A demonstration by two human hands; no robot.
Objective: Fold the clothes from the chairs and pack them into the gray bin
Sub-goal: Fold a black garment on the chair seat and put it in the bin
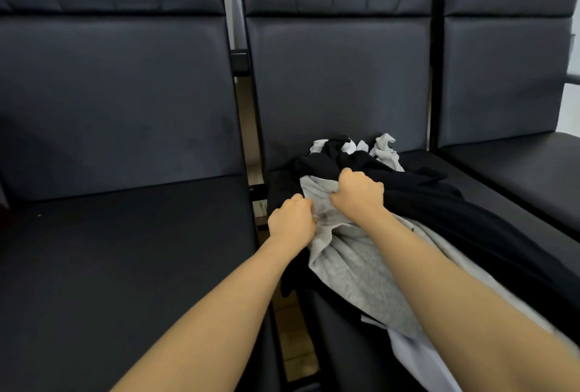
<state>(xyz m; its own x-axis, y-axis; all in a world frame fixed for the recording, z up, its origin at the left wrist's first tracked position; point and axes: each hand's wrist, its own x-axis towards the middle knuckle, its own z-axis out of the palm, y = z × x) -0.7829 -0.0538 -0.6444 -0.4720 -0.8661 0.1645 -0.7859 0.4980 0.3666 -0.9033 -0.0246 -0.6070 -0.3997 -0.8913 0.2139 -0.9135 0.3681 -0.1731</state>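
Three dark chairs are standing side by side. A clothes pile, black garment over gray garment, is lying on the middle seat. Left hand and right hand are both gripping the gray garment's far edge.

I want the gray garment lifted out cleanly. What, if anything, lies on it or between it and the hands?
Nothing lies between them: the left hand and right hand already grip the gray garment. A black garment in the pile lies against its far and right edges and may drag along. The gray bin is out of view.
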